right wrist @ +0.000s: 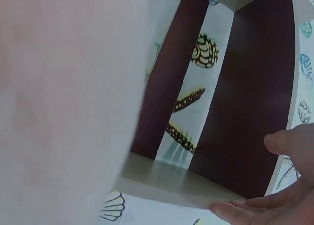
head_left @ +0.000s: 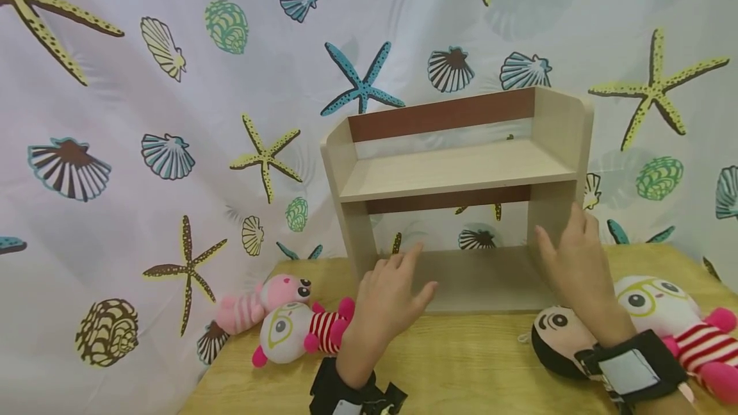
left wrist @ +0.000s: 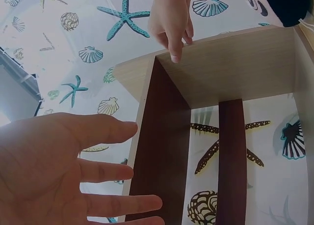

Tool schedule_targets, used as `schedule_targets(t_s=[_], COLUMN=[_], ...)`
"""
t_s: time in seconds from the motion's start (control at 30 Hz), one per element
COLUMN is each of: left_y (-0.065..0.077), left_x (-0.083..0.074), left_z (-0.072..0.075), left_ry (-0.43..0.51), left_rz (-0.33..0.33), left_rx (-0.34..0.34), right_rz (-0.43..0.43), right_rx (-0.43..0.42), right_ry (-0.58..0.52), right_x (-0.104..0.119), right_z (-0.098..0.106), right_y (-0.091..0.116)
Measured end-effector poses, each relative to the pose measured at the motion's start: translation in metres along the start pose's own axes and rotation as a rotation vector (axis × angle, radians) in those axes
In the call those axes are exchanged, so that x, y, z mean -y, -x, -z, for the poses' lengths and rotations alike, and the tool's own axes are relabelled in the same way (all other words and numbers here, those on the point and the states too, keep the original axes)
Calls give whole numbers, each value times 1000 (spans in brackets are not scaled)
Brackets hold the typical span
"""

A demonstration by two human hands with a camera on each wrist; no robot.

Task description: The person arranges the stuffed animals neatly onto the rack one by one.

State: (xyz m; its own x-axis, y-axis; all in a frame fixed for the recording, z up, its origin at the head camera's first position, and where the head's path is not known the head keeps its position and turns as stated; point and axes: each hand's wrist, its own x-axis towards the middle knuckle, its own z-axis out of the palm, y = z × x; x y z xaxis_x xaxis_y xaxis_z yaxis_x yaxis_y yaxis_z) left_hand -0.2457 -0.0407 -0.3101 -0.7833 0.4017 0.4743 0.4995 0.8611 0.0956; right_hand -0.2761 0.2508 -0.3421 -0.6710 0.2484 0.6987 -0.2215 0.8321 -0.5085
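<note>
A small two-tier wooden shelf [head_left: 461,168] with pale boards and brown back strips stands upright on the table. My left hand [head_left: 389,296] is in front of its lower compartment, fingers spread and holding nothing. In the left wrist view the palm of this left hand [left wrist: 54,168] shows beside the shelf's edge, thumb apart from the fingers. My right hand [head_left: 579,268] is at the shelf's right side panel [head_left: 562,133], thumb and fingers apart. The right wrist view has the fingertips of the right hand [right wrist: 284,181] right at that panel's edge.
Left of the shelf lie a pink plush toy [head_left: 259,303] and a plush doll with yellow glasses [head_left: 288,335]. On the right are a dark-haired plush doll [head_left: 556,341], partly behind my wrist, and another striped doll [head_left: 686,332]. A patterned curtain [head_left: 173,210] hangs behind the wooden table [head_left: 461,364].
</note>
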Motion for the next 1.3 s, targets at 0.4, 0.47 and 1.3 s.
schedule_targets(t_s=[0.4,0.47,1.3], left_y=[0,0,2], left_x=[-3,-3,-6], left_z=[0,0,4], left_ry=[-39,-37,11], left_rz=[7,8,30], left_rx=[7,10,46], right_rz=[-179,-176,-108], right_rx=[53,56,-32], right_ry=[-7,1,27], right_x=[-8,-10,-38], right_z=[12,11,0], right_y=[-15,-16,-28])
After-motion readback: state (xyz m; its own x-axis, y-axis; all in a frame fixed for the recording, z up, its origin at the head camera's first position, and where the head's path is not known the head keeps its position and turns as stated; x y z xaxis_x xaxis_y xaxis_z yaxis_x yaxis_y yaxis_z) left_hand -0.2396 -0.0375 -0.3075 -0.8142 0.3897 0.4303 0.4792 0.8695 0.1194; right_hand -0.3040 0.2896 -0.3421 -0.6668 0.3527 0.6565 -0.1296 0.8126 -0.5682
